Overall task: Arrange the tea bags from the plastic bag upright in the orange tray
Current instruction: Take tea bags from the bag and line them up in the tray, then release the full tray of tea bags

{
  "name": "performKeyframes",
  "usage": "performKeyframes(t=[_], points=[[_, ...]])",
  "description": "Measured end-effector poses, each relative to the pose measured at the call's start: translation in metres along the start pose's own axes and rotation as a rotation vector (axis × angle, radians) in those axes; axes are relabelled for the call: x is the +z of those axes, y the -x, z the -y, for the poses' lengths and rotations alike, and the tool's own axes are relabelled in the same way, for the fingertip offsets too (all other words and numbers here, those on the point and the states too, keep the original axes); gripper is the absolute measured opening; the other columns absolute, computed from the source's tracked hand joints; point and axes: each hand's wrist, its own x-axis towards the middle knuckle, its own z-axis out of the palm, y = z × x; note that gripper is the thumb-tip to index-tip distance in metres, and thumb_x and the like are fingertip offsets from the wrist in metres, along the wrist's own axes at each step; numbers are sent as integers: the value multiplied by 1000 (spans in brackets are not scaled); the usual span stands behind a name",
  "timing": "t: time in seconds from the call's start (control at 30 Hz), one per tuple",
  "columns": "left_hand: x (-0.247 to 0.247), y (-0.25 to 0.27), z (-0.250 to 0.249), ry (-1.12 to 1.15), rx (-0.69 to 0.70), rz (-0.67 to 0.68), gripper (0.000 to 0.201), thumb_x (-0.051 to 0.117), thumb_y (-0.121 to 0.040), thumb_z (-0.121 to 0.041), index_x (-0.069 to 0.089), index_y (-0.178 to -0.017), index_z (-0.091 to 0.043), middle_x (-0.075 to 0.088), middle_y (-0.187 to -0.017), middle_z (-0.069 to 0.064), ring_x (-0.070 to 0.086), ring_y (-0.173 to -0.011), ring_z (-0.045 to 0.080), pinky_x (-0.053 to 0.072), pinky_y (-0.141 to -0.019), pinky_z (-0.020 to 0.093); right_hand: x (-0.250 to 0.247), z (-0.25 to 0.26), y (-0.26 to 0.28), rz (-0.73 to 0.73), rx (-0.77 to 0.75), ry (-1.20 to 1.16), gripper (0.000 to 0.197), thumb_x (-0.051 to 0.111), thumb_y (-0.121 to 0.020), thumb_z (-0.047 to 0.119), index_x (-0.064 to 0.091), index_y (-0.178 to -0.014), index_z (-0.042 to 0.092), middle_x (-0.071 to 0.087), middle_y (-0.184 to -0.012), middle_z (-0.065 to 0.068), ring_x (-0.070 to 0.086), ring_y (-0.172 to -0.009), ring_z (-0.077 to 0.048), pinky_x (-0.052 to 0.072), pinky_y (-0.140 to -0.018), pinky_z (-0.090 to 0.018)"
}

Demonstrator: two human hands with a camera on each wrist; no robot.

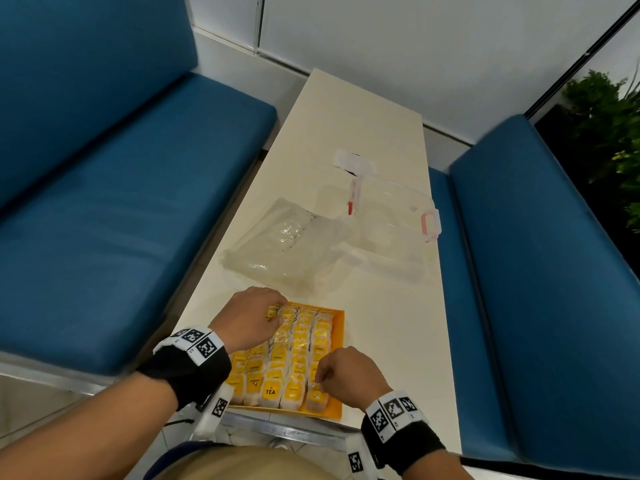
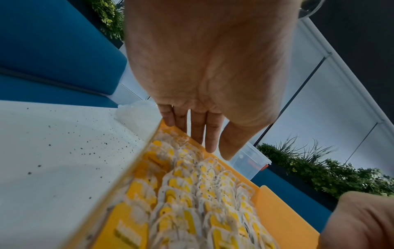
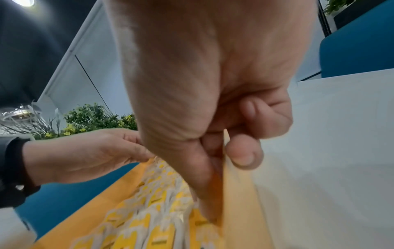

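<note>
We pinch the shallow orange plastic tray [image 1: 337,344] wall with our right hand [image 1: 346,374] to steady it, while our straight-fingered left hand [image 1: 247,318] squares the upright yellow-tagged paper tea bags [image 1: 294,355].

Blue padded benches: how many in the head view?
2: one blue padded bench left of the long white table, the other right of it. None seems hidden.

orange plastic tray [image 1: 338,341] packed tight with upright yellow-tagged tea bags [image 1: 298,344], no gap for my fingers; crumpled clear plastic bag [image 1: 287,244] blocks beyond; table right of tray open.
</note>
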Motion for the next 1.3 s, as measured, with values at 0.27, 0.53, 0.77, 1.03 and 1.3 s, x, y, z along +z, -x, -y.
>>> performKeyframes(t=[0.27, 0.53, 0.77, 1.03, 1.3], points=[[-1, 1, 5, 16, 9, 5, 36, 61, -97, -35, 61, -134, -31, 58, -142, -11, 47, -134, 13, 34, -113, 29, 20, -8, -1, -184, 12, 10, 22, 56, -89, 29, 73, -104, 30, 73, -107, 9, 66, -99, -13, 54, -84, -29], [-15, 15, 9, 242, -163, -270, 26, 63, -96, -30, 65, -122, -29, 59, -116, -13, 61, -98, 6, 49, -86, 26, 14, -15, 13, -472, 11, -191, 33, 57, -94, 39, 58, -126, 33, 52, -113, 18, 61, -86, -6, 48, -74, -23], [-12, 40, 35, 462, -417, -98, 25, 68, -94, -27, 66, -118, -29, 70, -90, -1, 71, -69, 16, 57, -64, 30, 22, -26, 7, -428, 249, -587, 29, 63, -94, 23, 60, -123, 23, 67, -75, 4, 68, -69, -9, 58, -75, -31], [2, 15, 13, 481, -382, -98, 28, 64, -96, -17, 65, -123, -24, 71, -86, -1, 71, -59, 13, 51, -55, 21, 12, -49, 6, -457, 322, -597, 26, 62, -93, 20, 63, -119, 24, 67, -73, 4, 68, -66, -10, 60, -70, -34], [-13, -2, 19, 420, -368, -178, 24, 66, -94, -22, 67, -117, -27, 68, -99, -8, 67, -83, 8, 53, -78, 27, -21, -53, 9, -579, 340, -467, 34, 69, -90, 29, 62, -122, 21, 61, -97, 8, 59, -83, -4, 42, -68, -16]])
